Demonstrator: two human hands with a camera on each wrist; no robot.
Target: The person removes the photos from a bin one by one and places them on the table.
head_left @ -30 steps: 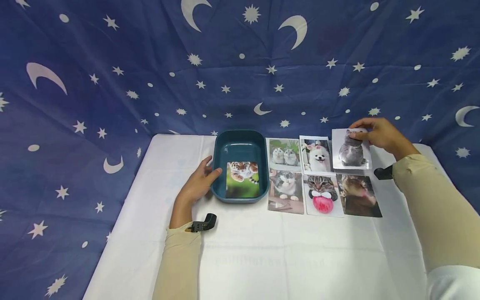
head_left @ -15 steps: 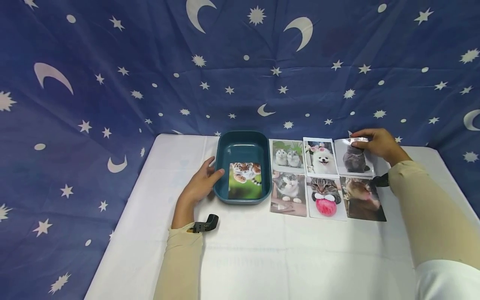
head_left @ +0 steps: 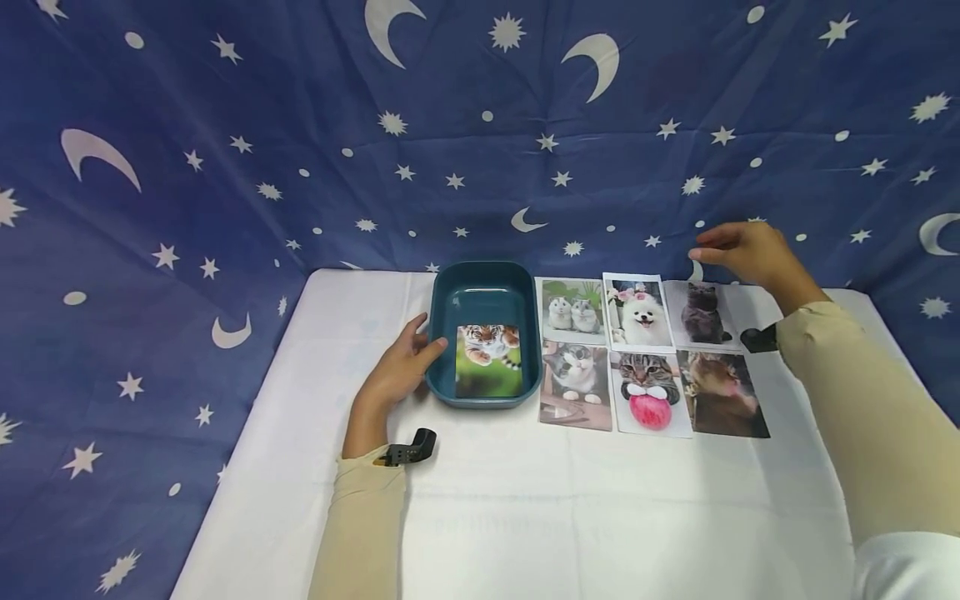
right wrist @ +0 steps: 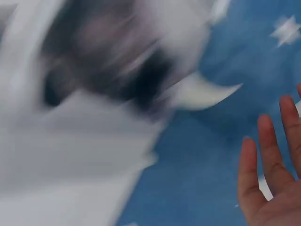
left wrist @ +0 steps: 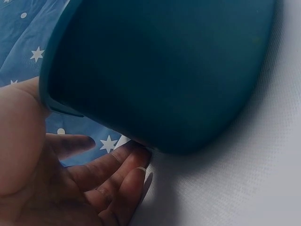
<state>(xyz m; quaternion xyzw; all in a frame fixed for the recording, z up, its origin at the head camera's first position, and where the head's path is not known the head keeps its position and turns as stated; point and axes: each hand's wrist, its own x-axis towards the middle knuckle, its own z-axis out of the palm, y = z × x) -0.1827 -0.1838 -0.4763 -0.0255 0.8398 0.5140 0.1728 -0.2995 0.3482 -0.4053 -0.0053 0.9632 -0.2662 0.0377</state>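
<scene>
My left hand (head_left: 399, 362) holds the left side of a dark teal plastic tub (head_left: 486, 402), its thumb over the rim and its fingers along the outer wall; the left wrist view shows that wall (left wrist: 164, 84) close up. Inside the tub lies a tiger cub picture card (head_left: 489, 360). My right hand (head_left: 753, 252) is raised past the back edge of the table with nothing in it, fingers extended in the right wrist view. Just below it, a grey cat card (head_left: 705, 315) lies flat at the back right of two rows of cards.
Beside the cat card are a white dog card (head_left: 642, 321) and a hamster card (head_left: 572, 315). The front row has a grey-and-white cat (head_left: 574, 379), a tabby with a pink ball (head_left: 648, 400) and a dark brown animal card (head_left: 723, 396). A blue star-patterned cloth (head_left: 480, 150) hangs behind.
The right hand lowered the grey cat card into the back row, let go and rose away from it. The left hand and the tub stayed in place.
</scene>
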